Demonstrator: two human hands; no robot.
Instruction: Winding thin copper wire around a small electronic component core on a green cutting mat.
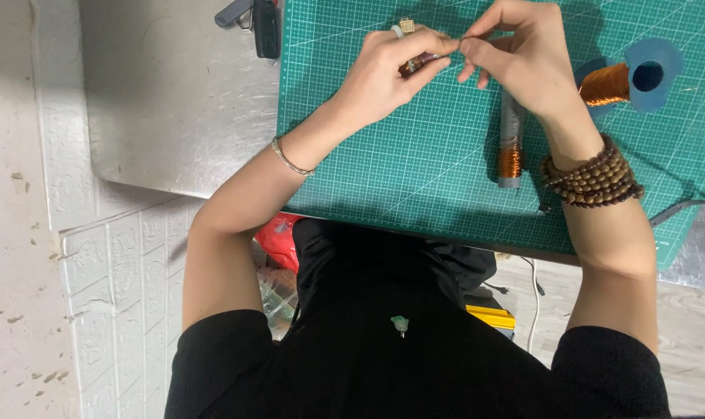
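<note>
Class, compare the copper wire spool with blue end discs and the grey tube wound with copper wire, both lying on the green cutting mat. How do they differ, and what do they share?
The copper wire spool with blue end discs is short and wide; the grey tube wound with copper wire is long and slim. The spool is wire-covered between its discs; the tube carries only a narrow band near one end. The spool lies beyond the right hand; the tube lies partly under it. Both rest untouched on the green cutting mat.

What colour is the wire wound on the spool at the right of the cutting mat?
Coppery orange, on the spool with blue flanges; head view shows it.
</note>
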